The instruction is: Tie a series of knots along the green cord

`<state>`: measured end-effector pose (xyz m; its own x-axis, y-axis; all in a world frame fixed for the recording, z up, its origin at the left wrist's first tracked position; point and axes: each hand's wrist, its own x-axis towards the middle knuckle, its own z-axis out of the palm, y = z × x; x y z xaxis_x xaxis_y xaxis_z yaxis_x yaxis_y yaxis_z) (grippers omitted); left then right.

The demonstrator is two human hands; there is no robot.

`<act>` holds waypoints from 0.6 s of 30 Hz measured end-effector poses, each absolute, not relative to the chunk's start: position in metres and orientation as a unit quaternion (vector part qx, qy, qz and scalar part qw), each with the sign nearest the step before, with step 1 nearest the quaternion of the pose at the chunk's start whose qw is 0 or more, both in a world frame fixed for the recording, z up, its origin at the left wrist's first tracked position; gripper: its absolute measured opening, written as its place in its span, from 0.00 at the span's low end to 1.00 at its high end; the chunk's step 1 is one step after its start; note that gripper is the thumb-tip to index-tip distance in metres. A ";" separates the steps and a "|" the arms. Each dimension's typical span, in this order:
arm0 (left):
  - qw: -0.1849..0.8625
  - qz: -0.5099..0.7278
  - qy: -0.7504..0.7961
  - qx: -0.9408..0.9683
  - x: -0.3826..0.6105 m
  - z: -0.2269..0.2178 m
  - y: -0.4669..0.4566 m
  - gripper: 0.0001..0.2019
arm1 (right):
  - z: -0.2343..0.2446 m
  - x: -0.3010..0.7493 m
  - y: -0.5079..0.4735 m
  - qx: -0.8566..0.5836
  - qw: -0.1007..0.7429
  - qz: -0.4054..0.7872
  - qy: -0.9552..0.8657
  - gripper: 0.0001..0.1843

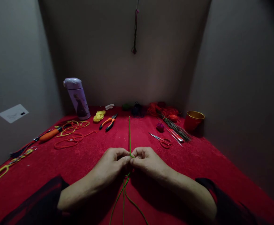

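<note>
A green cord (129, 136) runs straight away from me along the red cloth, its far end near the middle of the table. My left hand (117, 159) and my right hand (145, 159) meet at its near end, both closed in a pinch on the cord. A short bend of green shows between the fingertips. Below the hands several loose strands of the cord hang toward me and cross one another. What the fingers do underneath is hidden.
Left: a purple bottle (78, 98), yellow yarn (99, 116), pliers (109, 122), an orange-handled tool (50, 135) and tangled red cord (68, 140). Right: scissors (161, 140), a purple ball (160, 127), thin stems (175, 127), red yarn (172, 114) and a red cup (193, 121).
</note>
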<state>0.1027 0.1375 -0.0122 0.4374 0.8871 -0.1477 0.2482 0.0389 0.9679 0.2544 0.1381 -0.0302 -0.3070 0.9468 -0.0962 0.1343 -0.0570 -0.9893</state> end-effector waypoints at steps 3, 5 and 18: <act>0.498 0.274 0.478 0.670 0.099 -0.013 0.139 0.10 | -0.034 0.254 0.138 -0.480 0.357 0.510 -0.618 0.05; 0.446 0.265 0.500 0.693 0.098 -0.013 0.141 0.11 | -0.034 0.255 0.136 -0.502 0.353 0.460 -0.642 0.05; 0.636 0.295 0.465 0.541 0.098 -0.006 0.141 0.14 | 0.010 0.261 0.094 -0.308 0.163 0.242 -0.906 0.10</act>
